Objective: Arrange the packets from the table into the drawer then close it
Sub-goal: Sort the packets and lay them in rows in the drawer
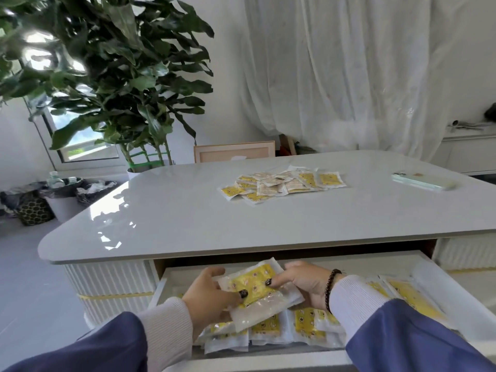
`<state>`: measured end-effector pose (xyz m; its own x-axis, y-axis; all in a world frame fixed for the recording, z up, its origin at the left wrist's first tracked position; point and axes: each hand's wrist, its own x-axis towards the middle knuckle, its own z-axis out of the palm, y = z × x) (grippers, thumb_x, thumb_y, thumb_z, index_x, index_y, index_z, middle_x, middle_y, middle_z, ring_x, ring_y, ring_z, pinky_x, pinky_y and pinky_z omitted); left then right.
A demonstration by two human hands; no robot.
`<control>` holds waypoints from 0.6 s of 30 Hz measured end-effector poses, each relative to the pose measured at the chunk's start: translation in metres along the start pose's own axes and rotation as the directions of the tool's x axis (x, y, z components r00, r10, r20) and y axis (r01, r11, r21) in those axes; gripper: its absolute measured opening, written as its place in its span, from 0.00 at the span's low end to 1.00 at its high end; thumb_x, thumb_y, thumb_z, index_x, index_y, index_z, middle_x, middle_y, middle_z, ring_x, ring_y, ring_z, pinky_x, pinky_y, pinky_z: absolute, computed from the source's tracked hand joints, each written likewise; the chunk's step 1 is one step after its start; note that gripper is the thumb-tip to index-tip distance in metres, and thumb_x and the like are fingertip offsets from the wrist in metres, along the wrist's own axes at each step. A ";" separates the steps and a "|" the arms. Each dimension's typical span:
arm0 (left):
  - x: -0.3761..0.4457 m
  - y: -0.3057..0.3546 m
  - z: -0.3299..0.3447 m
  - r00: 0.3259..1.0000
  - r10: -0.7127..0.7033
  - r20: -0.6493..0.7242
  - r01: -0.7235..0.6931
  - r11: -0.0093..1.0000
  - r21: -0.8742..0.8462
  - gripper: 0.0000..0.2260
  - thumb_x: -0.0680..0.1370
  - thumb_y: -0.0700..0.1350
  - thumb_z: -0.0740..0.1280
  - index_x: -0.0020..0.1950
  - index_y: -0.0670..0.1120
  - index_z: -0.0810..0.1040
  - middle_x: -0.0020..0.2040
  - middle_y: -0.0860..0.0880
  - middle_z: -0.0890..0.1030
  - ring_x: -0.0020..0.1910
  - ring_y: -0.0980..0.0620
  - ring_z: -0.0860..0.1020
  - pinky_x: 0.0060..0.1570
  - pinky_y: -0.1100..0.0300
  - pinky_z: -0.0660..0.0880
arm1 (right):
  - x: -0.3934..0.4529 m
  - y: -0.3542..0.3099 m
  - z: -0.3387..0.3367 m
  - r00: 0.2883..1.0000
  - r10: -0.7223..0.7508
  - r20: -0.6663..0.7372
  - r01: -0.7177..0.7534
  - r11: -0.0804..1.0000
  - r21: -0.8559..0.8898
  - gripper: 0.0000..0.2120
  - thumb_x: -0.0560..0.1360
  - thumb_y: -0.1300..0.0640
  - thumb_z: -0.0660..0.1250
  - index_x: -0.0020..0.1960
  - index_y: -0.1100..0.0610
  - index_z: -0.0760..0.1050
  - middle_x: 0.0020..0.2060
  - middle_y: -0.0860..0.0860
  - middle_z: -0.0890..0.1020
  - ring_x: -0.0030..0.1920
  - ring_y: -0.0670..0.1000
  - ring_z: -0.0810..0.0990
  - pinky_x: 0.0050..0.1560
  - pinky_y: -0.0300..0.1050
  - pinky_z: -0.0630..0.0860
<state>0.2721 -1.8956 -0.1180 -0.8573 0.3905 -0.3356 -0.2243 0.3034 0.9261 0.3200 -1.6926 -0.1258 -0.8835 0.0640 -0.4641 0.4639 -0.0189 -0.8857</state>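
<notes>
A small stack of clear plastic packets with yellow printed fronts [257,287] was held over the open white drawer [440,291], tilted, with both hands on it. The left hand [212,296] gripped its left edge, thumb on top and fingers curled under; the right hand [303,283] pinched its right edge, thumb on the yellow front. How many packets made up the held stack could not be told, though at least two layers showed. Below it, more of the same packets lay in the drawer: a row along the front [271,330] of roughly four or five overlapping ones, and at least two more toward the right side [408,295]. The right wrist wore one dark beaded bracelet [331,287].

Further out, a loose pile of the same yellow and pale packets [281,183] rested on the glossy grey desk [161,210], about a dozen, overlapping too much for an exact count. One pale green phone [424,181] lay well apart to the pile's right. Beyond the desk stood one large leafy green plant [120,76], one wooden-framed panel [233,153] and white sheer curtains [362,76].
</notes>
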 end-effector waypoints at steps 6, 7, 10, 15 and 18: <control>0.030 -0.003 0.019 0.998 0.028 -0.062 -0.024 0.998 0.055 0.25 0.69 0.32 0.74 0.62 0.44 0.71 0.50 0.39 0.83 0.47 0.41 0.83 0.48 0.46 0.81 | -0.002 0.008 -0.029 0.995 0.073 -0.062 -0.076 0.996 -0.049 0.10 0.67 0.63 0.72 0.44 0.56 0.74 0.41 0.56 0.79 0.35 0.53 0.78 0.36 0.42 0.76; 0.035 -0.003 0.020 0.994 0.046 -0.094 -0.041 0.997 0.058 0.22 0.69 0.33 0.74 0.59 0.44 0.72 0.48 0.41 0.84 0.47 0.42 0.83 0.48 0.48 0.81 | 0.001 0.009 -0.032 0.993 0.103 -0.049 -0.107 0.992 -0.065 0.08 0.68 0.63 0.71 0.40 0.56 0.72 0.36 0.55 0.77 0.31 0.52 0.76 0.32 0.40 0.74; 0.046 -0.006 0.020 0.982 0.081 -0.173 -0.069 0.995 0.075 0.15 0.70 0.36 0.74 0.54 0.44 0.77 0.43 0.44 0.85 0.43 0.47 0.82 0.40 0.58 0.77 | 0.002 0.008 -0.026 0.989 0.147 -0.029 -0.149 0.984 -0.096 0.08 0.70 0.62 0.71 0.40 0.57 0.72 0.29 0.55 0.76 0.25 0.50 0.75 0.26 0.38 0.73; 0.053 -0.012 0.024 0.963 0.142 -0.231 -0.112 0.984 0.137 0.09 0.71 0.38 0.73 0.49 0.47 0.80 0.41 0.47 0.85 0.43 0.50 0.81 0.40 0.62 0.76 | 0.004 0.007 -0.005 0.981 0.184 0.054 -0.171 0.967 -0.190 0.05 0.75 0.62 0.66 0.43 0.56 0.71 0.35 0.52 0.78 0.31 0.50 0.80 0.27 0.37 0.73; 0.055 -0.014 0.029 0.955 0.161 -0.249 -0.122 0.979 0.163 0.07 0.74 0.39 0.70 0.49 0.48 0.77 0.45 0.46 0.83 0.41 0.50 0.81 0.40 0.58 0.79 | 0.008 0.010 -0.010 0.986 0.165 -0.018 -0.166 0.973 -0.162 0.06 0.75 0.65 0.65 0.41 0.58 0.70 0.33 0.54 0.76 0.29 0.51 0.77 0.27 0.39 0.73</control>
<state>0.2413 -1.8529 -0.1541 -0.9703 0.2047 -0.1287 -0.0395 0.3912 0.9195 0.3185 -1.6828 -0.1386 -0.7933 0.0785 -0.6037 0.6085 0.1325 -0.7824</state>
